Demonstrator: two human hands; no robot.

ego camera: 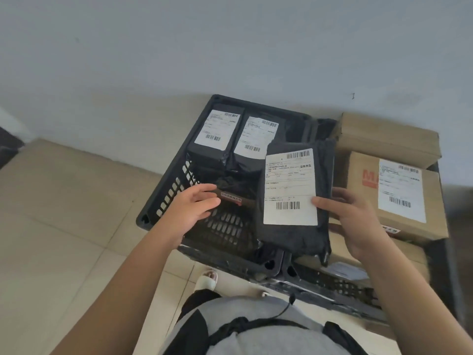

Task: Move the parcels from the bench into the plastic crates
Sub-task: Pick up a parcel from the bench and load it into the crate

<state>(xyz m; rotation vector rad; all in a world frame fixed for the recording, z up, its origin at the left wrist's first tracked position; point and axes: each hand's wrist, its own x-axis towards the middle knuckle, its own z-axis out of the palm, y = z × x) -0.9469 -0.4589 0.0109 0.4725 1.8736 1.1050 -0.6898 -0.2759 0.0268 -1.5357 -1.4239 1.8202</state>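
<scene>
My right hand [355, 221] grips a black poly-bag parcel [294, 234] with a large white label, thumb on the label's lower right corner, holding it over the right side of the black plastic crate [163, 198]. My left hand [190, 208] hovers with fingers spread over the crate's left half, holding nothing. Two more black labelled parcels [217, 134] [256, 139] stand upright at the crate's far end. A small brown parcel with a red-and-white sticker [235, 198] lies lower in the crate.
A second black crate [332, 280] to the right holds several cardboard boxes, one labelled with red print [394, 196]. Beige floor tiles [64, 213] spread to the left. A white wall [230, 47] stands behind. My foot in a sandal [207, 278] is near the crate's front edge.
</scene>
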